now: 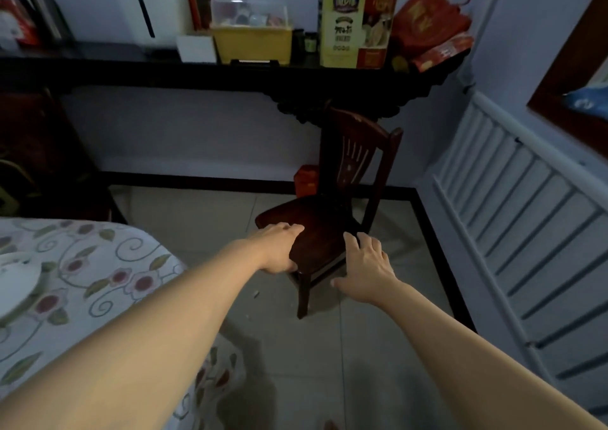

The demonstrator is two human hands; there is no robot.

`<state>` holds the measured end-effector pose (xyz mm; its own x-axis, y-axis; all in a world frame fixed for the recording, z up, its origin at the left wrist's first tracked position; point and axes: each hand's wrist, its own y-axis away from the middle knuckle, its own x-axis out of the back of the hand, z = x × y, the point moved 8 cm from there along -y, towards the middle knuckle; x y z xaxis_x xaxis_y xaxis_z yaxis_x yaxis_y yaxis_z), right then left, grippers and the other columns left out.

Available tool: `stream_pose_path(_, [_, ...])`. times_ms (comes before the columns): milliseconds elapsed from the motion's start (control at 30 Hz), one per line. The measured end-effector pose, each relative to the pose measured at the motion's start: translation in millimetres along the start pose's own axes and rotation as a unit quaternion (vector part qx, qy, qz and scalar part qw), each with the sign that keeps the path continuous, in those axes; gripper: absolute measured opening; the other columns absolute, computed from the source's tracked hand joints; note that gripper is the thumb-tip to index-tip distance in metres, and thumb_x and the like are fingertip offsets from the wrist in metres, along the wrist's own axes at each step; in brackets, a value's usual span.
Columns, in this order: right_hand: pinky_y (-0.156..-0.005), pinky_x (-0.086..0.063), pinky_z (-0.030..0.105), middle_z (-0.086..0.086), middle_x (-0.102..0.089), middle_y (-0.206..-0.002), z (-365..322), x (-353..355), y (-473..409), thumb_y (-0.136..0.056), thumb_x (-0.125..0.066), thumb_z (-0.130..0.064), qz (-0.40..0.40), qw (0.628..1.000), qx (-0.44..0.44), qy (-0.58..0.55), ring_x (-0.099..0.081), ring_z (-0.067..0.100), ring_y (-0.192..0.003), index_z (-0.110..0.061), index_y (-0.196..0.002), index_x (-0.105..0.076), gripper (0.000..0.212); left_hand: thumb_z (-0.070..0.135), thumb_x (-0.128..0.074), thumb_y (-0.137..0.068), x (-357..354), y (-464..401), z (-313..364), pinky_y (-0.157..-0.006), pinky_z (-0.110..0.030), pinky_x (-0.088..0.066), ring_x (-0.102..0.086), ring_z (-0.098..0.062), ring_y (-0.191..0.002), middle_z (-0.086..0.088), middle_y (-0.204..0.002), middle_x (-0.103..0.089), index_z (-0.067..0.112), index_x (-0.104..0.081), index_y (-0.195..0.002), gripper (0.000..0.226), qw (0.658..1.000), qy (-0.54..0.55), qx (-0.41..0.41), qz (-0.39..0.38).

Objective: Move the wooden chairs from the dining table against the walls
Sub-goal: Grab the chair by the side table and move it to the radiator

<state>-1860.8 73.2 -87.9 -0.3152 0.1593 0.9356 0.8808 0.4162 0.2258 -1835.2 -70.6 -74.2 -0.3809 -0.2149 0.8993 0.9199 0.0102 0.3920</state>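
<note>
A dark wooden chair (pixel 332 212) stands on the tiled floor near the far wall, its slatted back toward the wall under a dark console table. My left hand (pixel 279 248) grips the seat's front left edge, fingers over the top and thumb underneath. My right hand (pixel 365 265) rests at the seat's right front edge with fingers spread, touching the rim. The dining table (pixel 98 265), covered in a floral cloth, fills the lower left.
A dark console table (pixel 230 71) along the far wall carries boxes, a yellow container and red bags. A white radiator (pixel 513 206) lines the right wall. An orange box (pixel 306 181) sits on the floor behind the chair. A white plate (pixel 16 281) lies on the dining table.
</note>
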Motion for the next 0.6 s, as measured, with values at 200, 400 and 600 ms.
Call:
stream_pose_path(200, [-0.115, -0.023, 0.046, 0.014, -0.019, -0.154, 28.0, 38.4, -107.4, -0.079, -0.069, -0.041, 0.014, 1.000, 0.012, -0.003, -0.016, 0.034, -0.143, -0.014, -0.150, -0.011, 0.096, 0.031, -0.064, -0.088, 51.8, -97.8, 12.3, -0.115, -0.046, -0.030, -0.024, -0.025, -0.146, -0.003, -0.160, -0.018, 0.024, -0.009, -0.153, 0.086, 1.000, -0.011, -0.004, 0.017])
stream_pose_path(400, [-0.115, -0.026, 0.046, 0.013, -0.022, -0.153, 50.2, 67.4, -187.3, -0.078, -0.070, -0.042, 0.023, 1.000, 0.009, 0.003, -0.019, 0.033, -0.142, -0.014, -0.149, -0.014, 0.095, 0.030, -0.065, -0.088, 88.6, -173.4, 11.1, -0.115, -0.043, -0.031, -0.025, -0.025, -0.145, -0.003, -0.160, -0.018, 0.024, -0.009, -0.153, 0.086, 1.000, -0.002, -0.010, 0.029])
stream_pose_path(600, [-0.116, -0.026, 0.045, 0.013, -0.021, -0.152, 54.8, 85.7, -251.7, -0.078, -0.070, -0.042, 0.030, 1.000, 0.008, 0.007, -0.019, 0.032, -0.142, -0.014, -0.150, -0.012, 0.096, 0.032, -0.065, -0.087, 122.8, -246.0, -1.5, -0.116, -0.042, -0.028, -0.021, -0.026, -0.147, -0.005, -0.161, -0.014, 0.024, -0.007, -0.153, 0.088, 0.999, -0.023, -0.018, 0.030])
